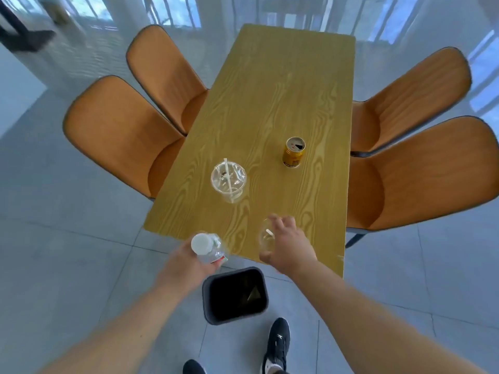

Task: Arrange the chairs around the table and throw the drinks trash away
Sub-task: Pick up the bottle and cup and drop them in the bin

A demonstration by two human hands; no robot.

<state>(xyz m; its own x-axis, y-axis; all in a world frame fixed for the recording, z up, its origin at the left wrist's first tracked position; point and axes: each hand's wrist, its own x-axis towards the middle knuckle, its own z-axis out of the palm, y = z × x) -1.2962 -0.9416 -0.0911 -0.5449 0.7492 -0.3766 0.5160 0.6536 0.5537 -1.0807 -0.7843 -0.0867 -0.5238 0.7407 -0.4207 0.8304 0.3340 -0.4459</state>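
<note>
Here the left hand (189,261) grips a bottle (209,248); the right hand (289,245), fingers spread, closes round a cup (266,238) and could tip it.

4 orange chairs (121,130) tucked at table (270,103); gold can (293,152), clear cup (228,180) upright.

Under you lies a floor (67,238) of large pale grey tiles, with thin grout lines crossing it. Your 2 black shoes (276,344) with white markings stand on it at the bottom edge, one partly cut off. Sheer white curtains (224,12) hang across the far windows, blue daylight showing through. At the upper left you see a dark, blurred piece of furniture (21,36).
</note>
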